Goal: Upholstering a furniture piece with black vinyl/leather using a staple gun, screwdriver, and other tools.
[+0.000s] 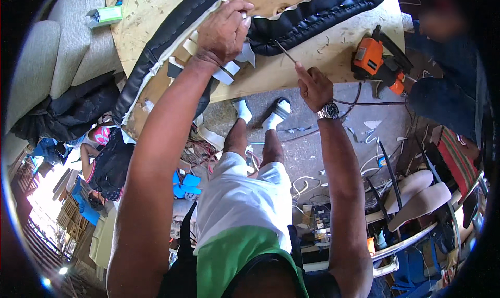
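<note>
From where I stand, the right hand (316, 91) is wrapped around a slim metal tool (284, 50) that points away and leftward, its tip at the near edge of the black padded upholstery (317, 21). That padding lies beyond the hand on the wooden board (328, 64), its long axis slanting away rightward, so the tool meets it roughly crosswise. The left hand (223, 33) is nearer, curled by the padding's left end; whether it pinches anything, I can't tell.
</note>
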`<state>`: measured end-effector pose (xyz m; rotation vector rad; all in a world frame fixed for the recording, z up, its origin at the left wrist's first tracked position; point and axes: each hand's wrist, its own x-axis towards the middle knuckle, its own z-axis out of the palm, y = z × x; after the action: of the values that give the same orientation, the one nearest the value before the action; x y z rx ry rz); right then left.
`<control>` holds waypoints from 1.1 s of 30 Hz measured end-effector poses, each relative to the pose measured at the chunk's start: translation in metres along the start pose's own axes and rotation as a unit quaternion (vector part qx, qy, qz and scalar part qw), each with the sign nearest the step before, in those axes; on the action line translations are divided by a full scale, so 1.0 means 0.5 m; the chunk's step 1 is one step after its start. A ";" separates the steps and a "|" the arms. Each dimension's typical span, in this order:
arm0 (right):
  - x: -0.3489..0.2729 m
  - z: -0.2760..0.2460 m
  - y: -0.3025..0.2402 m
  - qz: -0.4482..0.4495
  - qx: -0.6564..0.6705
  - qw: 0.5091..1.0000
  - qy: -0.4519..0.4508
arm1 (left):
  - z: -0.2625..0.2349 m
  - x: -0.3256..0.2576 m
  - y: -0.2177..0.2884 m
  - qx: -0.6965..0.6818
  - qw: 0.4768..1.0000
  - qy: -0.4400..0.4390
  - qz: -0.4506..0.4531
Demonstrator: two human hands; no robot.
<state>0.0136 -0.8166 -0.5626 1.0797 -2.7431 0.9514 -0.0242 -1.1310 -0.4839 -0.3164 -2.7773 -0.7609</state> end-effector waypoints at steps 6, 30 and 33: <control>0.016 -0.090 -0.163 0.192 0.051 0.976 -0.086 | -0.039 -0.004 -0.030 0.014 0.999 0.019 -0.033; 0.167 -0.130 -0.407 0.241 -0.085 0.962 -0.099 | -0.075 -0.002 -0.115 0.072 0.993 0.092 0.019; 0.186 -0.143 -0.414 0.241 -0.117 0.955 -0.125 | -0.079 -0.002 -0.113 0.065 0.995 0.076 0.016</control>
<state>0.0614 -0.9504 -0.3719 0.5285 -3.3057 0.5178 -0.0316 -1.1994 -0.4780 -0.2671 -2.6562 -0.5681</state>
